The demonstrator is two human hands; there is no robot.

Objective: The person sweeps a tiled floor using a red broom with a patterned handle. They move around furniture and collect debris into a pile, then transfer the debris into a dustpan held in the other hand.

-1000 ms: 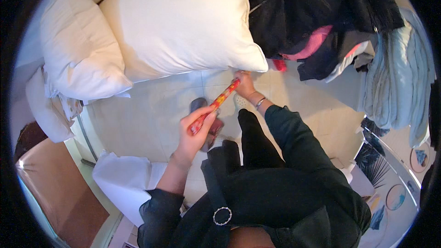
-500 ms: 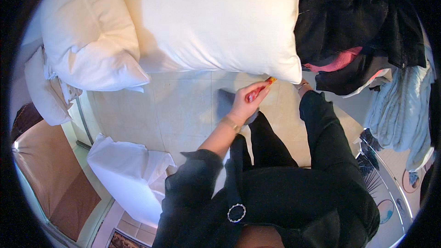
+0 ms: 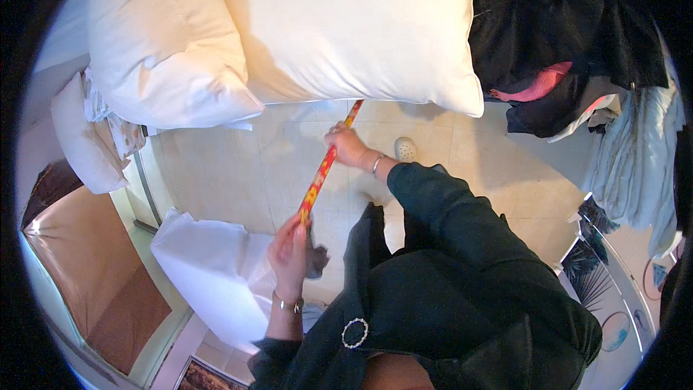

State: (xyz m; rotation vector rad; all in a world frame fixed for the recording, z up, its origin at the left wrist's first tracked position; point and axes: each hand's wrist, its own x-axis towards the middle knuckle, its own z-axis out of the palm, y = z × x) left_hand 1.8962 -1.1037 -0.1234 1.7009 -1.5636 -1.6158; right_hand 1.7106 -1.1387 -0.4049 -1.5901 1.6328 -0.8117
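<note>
Both the left hand (image 3: 290, 254) and the right hand (image 3: 345, 144) close their fingers around a long red-and-yellow patterned stick (image 3: 323, 167), its far tip at the big white pillow (image 3: 346, 29), so the work looks mid-stroke and steady aim matters next.

White pillows (image 3: 339, 29); dark clothes heap (image 3: 570, 36); tiled floor (image 3: 238, 173)

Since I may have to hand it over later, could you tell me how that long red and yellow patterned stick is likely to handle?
The stick looks stiff: it runs straight between the left hand and right hand without sagging. It seems light for its length, since fingers alone hold each end. Being slim and apparently round, it may roll if laid on the tiled floor.
</note>
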